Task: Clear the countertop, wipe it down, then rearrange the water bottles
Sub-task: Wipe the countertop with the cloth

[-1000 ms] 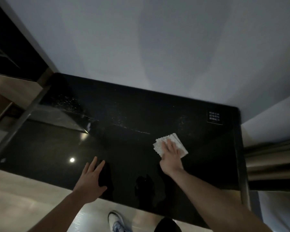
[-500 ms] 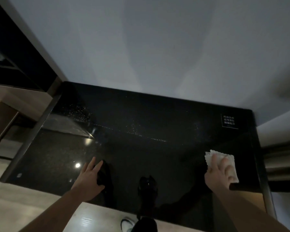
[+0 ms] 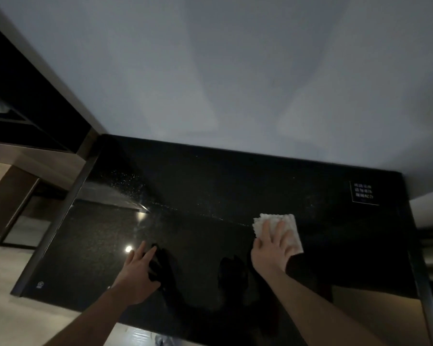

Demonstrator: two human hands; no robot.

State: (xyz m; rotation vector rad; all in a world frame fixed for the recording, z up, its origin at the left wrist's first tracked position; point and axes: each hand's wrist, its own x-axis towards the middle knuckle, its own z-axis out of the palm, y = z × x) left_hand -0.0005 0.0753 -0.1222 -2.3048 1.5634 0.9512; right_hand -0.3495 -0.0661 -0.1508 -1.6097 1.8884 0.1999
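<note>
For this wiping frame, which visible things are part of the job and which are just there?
Job:
- countertop
- white cloth, pressed flat by right hand
- left hand, resting on the counter

Just there:
- printed label at far right corner
- wall

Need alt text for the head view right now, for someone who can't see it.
The right hand presses a white cloth flat on a glossy black countertop; the left hand rests open near its front edge. A small white-lettered label sits at the back right.
</note>
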